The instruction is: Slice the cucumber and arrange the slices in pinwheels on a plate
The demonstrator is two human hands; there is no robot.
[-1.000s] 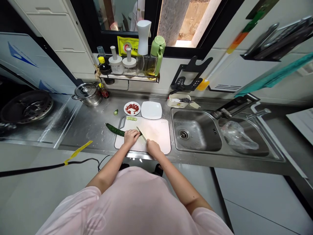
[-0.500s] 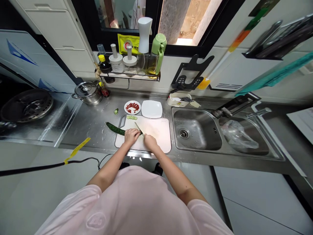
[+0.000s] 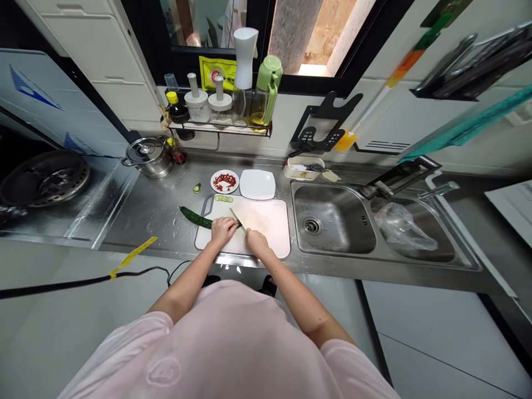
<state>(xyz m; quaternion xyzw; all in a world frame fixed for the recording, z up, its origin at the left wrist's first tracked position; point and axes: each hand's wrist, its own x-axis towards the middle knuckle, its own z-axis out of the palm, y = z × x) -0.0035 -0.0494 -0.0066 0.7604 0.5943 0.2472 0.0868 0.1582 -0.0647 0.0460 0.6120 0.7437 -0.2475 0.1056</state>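
Note:
A long dark green cucumber (image 3: 194, 218) lies across the left edge of the white cutting board (image 3: 272, 227). My left hand (image 3: 223, 229) grips it near its right end. In my right hand (image 3: 256, 242) is a knife (image 3: 236, 216), its blade slanting up and left beside my left fingertips, at the cucumber's end. Several pale cucumber slices (image 3: 223, 198) rest in a row at the board's upper left. Behind the board are a plate of chopped red pieces (image 3: 224, 182) and a bare white plate (image 3: 257, 184).
A cucumber end piece (image 3: 197, 188) sits left of the plates, and a lidded steel pot (image 3: 149, 157) stands farther left. On the right is a double sink (image 3: 334, 219) with a plastic bag (image 3: 403, 227). A rack of bottles (image 3: 220, 128) hangs behind.
My right hand and the knife have shifted very slightly to the right. My left hand keeps its place on the cucumber.

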